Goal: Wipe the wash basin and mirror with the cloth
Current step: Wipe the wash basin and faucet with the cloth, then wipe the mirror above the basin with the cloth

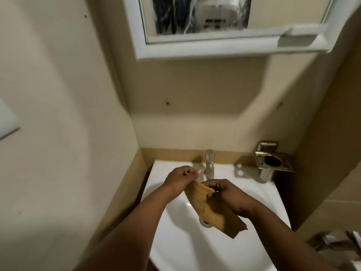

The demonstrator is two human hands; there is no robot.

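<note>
A mustard-yellow cloth hangs above the white wash basin. My left hand pinches its top corner near the tap. My right hand grips the cloth's upper edge just to the right, fingers curled round it. The cloth droops down to the right and covers part of the drain. The white-framed mirror hangs on the wall above, well clear of both hands.
A chrome tap stands at the basin's back edge, just behind my hands. A metal tumbler holder is fixed at the right rear corner. Beige walls close in on the left and right. A metal fitting shows at the lower right.
</note>
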